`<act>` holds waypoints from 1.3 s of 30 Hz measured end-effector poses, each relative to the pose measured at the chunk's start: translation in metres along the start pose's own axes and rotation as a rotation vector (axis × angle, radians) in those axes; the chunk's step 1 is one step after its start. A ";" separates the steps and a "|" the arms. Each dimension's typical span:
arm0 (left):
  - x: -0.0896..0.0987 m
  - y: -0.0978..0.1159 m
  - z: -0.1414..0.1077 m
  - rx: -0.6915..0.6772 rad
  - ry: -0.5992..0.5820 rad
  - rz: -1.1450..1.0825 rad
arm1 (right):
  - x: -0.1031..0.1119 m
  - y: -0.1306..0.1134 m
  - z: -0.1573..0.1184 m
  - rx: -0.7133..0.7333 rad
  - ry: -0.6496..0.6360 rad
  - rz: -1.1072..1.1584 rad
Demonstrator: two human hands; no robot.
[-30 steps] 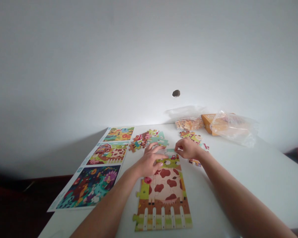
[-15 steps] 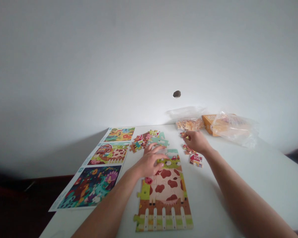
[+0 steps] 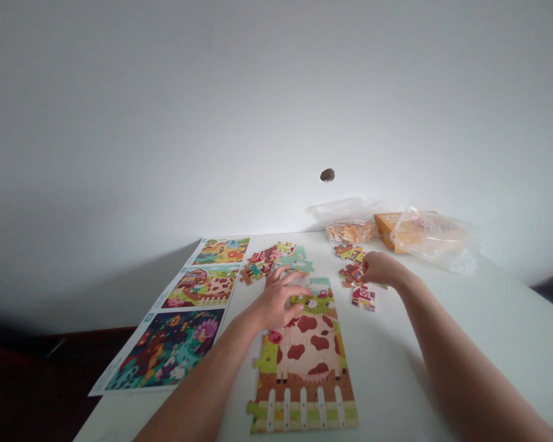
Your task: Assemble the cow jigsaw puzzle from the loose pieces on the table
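Note:
My left hand (image 3: 281,302) rests with spread fingers on the upper left edge of a partly joined puzzle (image 3: 311,368) showing a spotted cow above a white fence. Its fingertips lie near the sheep and the red tractor. My right hand (image 3: 382,270) is closed at the small right-hand group of loose pieces (image 3: 350,273); whatever its fingertips pinch is too small to make out. A red barn piece (image 3: 364,297) lies just below that hand. Behind my left hand sits a heap of loose pieces (image 3: 267,258).
A sheet with three printed pictures (image 3: 201,285) lies on the left of the white table (image 3: 442,344). At the back are a clear bag of orange pieces (image 3: 352,231) and an orange box (image 3: 389,230) under clear plastic (image 3: 447,242). A wall stands behind.
My right hand has moved down and to the right, uncovering pieces at the top of the right-hand group. My left hand has stayed in place.

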State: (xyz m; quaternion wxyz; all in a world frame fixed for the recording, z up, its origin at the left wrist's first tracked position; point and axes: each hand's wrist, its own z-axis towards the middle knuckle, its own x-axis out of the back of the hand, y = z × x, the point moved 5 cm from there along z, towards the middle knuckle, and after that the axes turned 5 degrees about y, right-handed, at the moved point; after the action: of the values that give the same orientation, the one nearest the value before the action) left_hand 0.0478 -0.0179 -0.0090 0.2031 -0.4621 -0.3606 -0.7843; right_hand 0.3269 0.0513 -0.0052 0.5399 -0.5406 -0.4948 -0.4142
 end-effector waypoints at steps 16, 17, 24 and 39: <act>0.001 0.002 0.001 0.022 -0.001 -0.002 | 0.005 0.033 0.000 -0.385 0.127 0.005; 0.001 0.002 0.001 0.025 -0.002 -0.004 | 0.003 0.034 -0.001 -0.384 0.107 -0.005; 0.003 0.003 0.001 0.010 0.004 0.004 | -0.001 0.026 -0.002 -0.350 0.089 0.004; 0.002 -0.002 0.001 0.004 0.074 0.023 | -0.002 0.016 -0.007 -0.204 -0.054 -0.050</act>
State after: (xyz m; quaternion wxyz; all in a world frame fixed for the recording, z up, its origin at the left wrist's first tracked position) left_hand 0.0458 -0.0159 -0.0078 0.2263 -0.4366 -0.3491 -0.7977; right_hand 0.3423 0.0456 -0.0097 0.4579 -0.5914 -0.4776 -0.4610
